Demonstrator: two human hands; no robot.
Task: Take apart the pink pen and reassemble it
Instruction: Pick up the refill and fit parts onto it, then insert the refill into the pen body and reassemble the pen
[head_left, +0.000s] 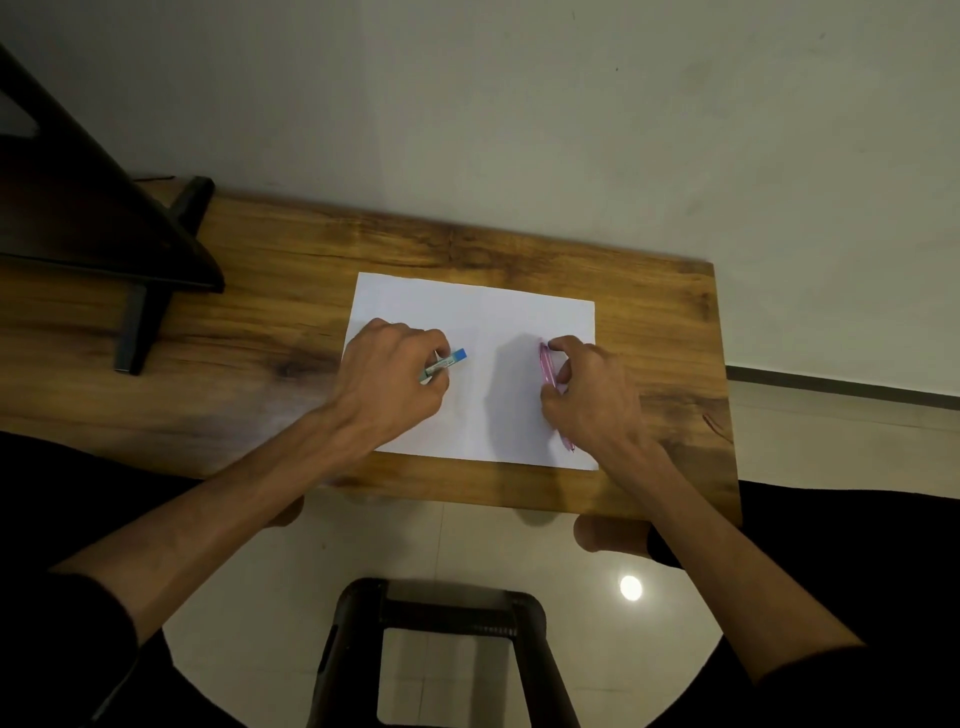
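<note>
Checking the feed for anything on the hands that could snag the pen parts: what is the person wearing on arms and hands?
Both hands, left hand and right hand, are bare: no gloves, rings or watch visible. Dark sleeves are pushed up near the elbows, leaving the forearms uncovered. No markings or straps show.

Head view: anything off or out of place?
Only one oddity: left hand holds a blue pen, not the task's. Right hand grips the pink pen on the white paper. No damage or spills visible.
</note>
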